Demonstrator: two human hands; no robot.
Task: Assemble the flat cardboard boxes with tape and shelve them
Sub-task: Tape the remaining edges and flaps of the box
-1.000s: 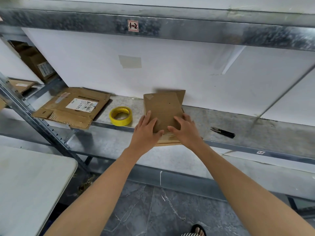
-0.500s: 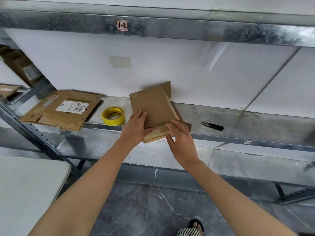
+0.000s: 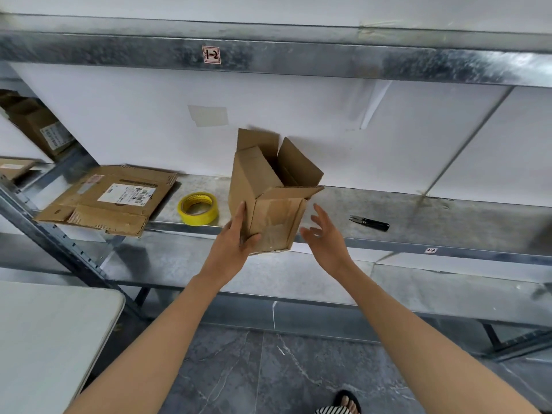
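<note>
A small brown cardboard box (image 3: 265, 192) is now opened into shape and held up in front of the metal shelf (image 3: 418, 216), its far flaps standing open. My left hand (image 3: 236, 240) grips its lower left corner, thumb across the near face. My right hand (image 3: 325, 234) hovers just right of the box with fingers spread, touching nothing. A roll of yellow tape (image 3: 197, 208) lies on the shelf left of the box. Small black snips (image 3: 370, 223) lie on the shelf to the right.
A flattened cardboard box (image 3: 110, 198) with a white label lies at the shelf's left end. More boxes (image 3: 38, 127) sit on the neighbouring rack at far left. A pale table corner (image 3: 44, 339) stands at lower left. The upper shelf beam (image 3: 298, 58) runs overhead.
The flat box was lifted off the shelf and unfolded into an open box. My right hand let go of it and moved away to the right.
</note>
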